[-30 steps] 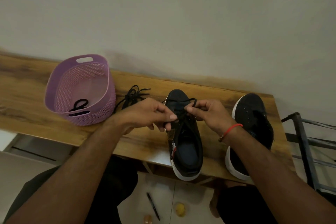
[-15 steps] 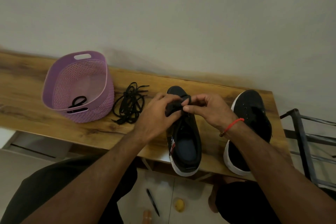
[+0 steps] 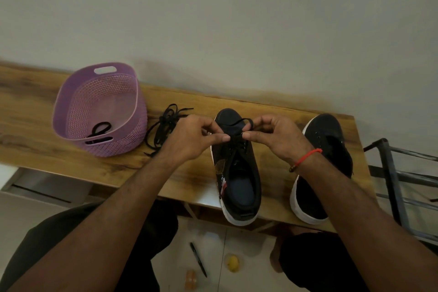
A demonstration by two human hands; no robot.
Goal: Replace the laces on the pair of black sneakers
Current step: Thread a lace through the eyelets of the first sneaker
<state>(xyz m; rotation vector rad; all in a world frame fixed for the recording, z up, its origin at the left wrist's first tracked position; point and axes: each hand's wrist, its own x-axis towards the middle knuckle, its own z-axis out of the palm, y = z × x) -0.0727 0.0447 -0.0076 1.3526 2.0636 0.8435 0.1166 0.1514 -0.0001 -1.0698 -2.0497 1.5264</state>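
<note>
A black lace (image 3: 237, 136) is pinched by both hands above the front of the left sneaker (image 3: 237, 173), which stands on the wooden tabletop (image 3: 71, 159) with its toe toward the wall. The grip of the left hand (image 3: 192, 140) is closed on the lace between thumb and forefinger at the left side, and the grip of the right hand (image 3: 275, 137) is closed on it likewise at the right side, where a small loop of lace is seen rising above the fingers. A red thread band (image 3: 305, 157) is worn on the right wrist. The second sneaker (image 3: 322, 168) is set just to the right, apart from the first, with no lace seen in its eyelets. A loose bundle of black laces (image 3: 163, 128) lies on the tabletop between the left hand and a purple basket (image 3: 71, 102), and a dark coil (image 3: 100, 129), too unclear to identify, is seen inside that basket. A pen (image 3: 198, 259) and a small yellow object (image 3: 233, 263) lie on the floor below.
</note>
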